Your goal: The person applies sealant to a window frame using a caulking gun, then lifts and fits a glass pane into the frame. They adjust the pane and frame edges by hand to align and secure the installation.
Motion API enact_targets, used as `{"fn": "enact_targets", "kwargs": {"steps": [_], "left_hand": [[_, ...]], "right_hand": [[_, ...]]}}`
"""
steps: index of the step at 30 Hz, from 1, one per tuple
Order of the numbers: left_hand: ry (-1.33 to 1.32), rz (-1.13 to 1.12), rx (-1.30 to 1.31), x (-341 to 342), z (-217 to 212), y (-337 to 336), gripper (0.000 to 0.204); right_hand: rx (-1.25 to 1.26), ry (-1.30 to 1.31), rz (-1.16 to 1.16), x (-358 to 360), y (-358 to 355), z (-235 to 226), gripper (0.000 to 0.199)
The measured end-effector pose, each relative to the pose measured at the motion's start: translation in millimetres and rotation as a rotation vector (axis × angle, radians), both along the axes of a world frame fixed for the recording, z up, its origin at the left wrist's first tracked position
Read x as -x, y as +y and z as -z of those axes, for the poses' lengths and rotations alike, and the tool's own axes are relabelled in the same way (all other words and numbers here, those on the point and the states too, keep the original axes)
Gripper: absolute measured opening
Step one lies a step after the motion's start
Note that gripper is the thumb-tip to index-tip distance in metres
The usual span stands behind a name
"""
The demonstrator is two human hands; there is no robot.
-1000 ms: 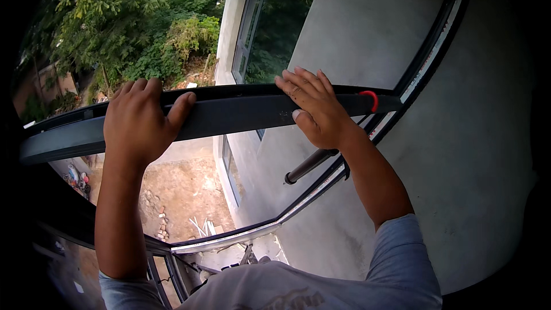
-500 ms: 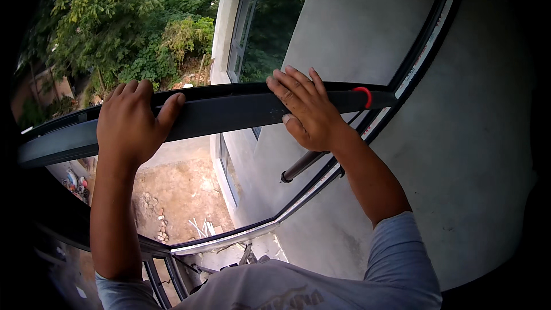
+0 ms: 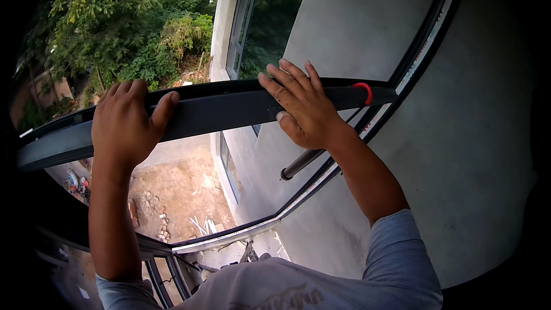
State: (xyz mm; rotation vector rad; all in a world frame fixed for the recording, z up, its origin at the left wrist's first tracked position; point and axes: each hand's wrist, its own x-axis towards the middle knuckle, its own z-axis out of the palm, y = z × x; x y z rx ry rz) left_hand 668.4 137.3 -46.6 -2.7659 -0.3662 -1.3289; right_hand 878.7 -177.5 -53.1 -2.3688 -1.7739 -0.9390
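Note:
A dark grey window crossbar (image 3: pixel 221 109) runs across the opening in front of me, bowed by the lens. My left hand (image 3: pixel 123 129) is closed over its left part, fingers over the far edge and thumb on the near face. Further right, my right hand (image 3: pixel 307 106) lies against the crossbar with its fingers stretched out and spread. A red curved piece (image 3: pixel 364 93) sits on the bar near its right end. Below my right wrist, a dark tube-shaped tool (image 3: pixel 299 165) hangs, partly hidden by the hand.
The side frame (image 3: pixel 422 51) joins a grey plastered wall (image 3: pixel 465 155) on the right. Through the opening show trees (image 3: pixel 103 17), another window (image 3: pixel 267 23), and far below a dirt yard (image 3: pixel 183 195) with bricks and white strips.
Both hands appear slightly further left on the crossbar. The right fingers reach a little higher past its far edge, and the left hand keeps its hold.

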Motion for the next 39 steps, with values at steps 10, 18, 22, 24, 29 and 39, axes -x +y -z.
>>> {"fn": "enact_targets", "kwargs": {"steps": [10,18,22,24,29,39], "left_hand": [[0.002,0.004,0.003,0.9,-0.1,0.9,0.049],[-0.01,-0.002,-0.002,0.5,0.6,0.7,0.05],[0.012,-0.014,0.026,1.8,0.0,0.0,0.05],[-0.009,-0.001,-0.009,1.0,-0.6,-0.1,0.05],[0.018,0.003,0.011,1.9,-1.3,0.6,0.049],[-0.063,-0.012,-0.029,-2.9,0.8,-0.4,0.054]], "right_hand": [[0.007,0.033,0.045,16.1,15.4,-6.0,0.085],[0.028,0.063,0.05,13.7,15.2,-6.5,0.078],[0.01,0.06,0.025,13.4,18.4,-4.8,0.077],[-0.004,0.065,-0.019,12.5,17.2,-5.1,0.077],[0.011,0.132,0.071,6.6,-0.7,-12.4,0.078],[-0.026,0.244,0.076,3.5,4.9,-18.8,0.08]]}}
